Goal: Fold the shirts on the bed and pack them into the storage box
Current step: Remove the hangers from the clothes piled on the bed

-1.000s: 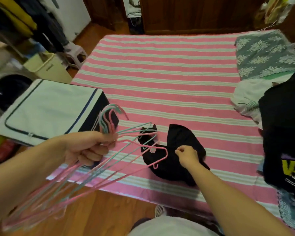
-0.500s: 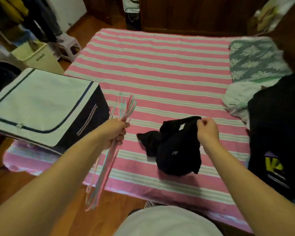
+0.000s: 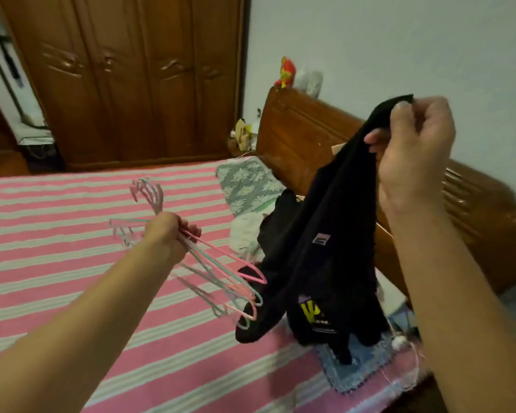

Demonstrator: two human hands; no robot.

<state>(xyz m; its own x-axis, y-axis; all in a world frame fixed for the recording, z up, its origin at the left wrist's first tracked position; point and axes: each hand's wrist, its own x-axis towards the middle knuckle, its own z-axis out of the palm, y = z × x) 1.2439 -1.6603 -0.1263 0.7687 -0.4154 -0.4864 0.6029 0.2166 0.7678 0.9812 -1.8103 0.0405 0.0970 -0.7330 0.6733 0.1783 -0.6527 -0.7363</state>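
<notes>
The shirt (image 3: 316,257), lying on the bed (image 3: 72,263) a moment ago, now hangs lifted at right, pinched at its top edge by the right hand (image 3: 414,150), probably to shake it out. Left hand (image 3: 167,234) grips the hangers (image 3: 221,272), keeping them clear. Farther right, more clothes (image 3: 280,216) are heaped.

Left hand (image 3: 169,234) reaches forward with a closed grip; right hand (image 3: 414,150) is raised, fingers pinched.

The right hand (image 3: 414,156) pinches a black shirt (image 3: 325,248) aloft above the pink-striped bed (image 3: 72,263); the left hand (image 3: 169,234) grips a bundle of pastel hangers (image 3: 221,269).
</notes>
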